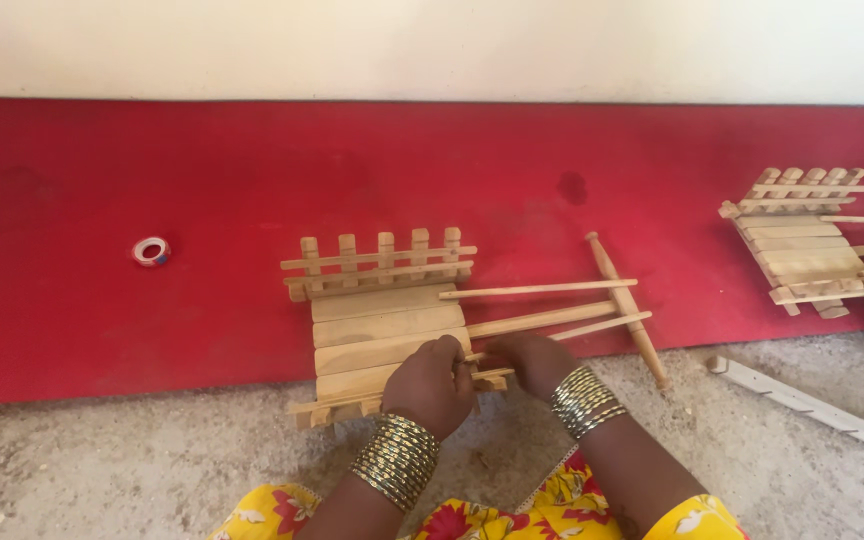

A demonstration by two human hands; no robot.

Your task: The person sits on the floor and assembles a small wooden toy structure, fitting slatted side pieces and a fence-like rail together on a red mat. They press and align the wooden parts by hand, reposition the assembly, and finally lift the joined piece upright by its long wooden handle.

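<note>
A small wooden cart model [382, 320] made of flat slats lies on a red mat [152, 280], with a picket rail along its far edge. Long thin sticks [542, 318] run out from its right side to a rounded crossbar [627, 305]. My left hand [434, 382] presses on the near right corner of the slat deck, fingers curled over the near rail. My right hand [535, 362] pinches a thin stick beside that corner. Both wrists carry stacks of metal bangles.
A second, similar wooden cart [802, 240] sits at the right end of the mat. A small roll of tape [151, 251] lies on the mat at left. A white notched strip [812, 405] rests on the concrete floor at right. A pale wall runs behind.
</note>
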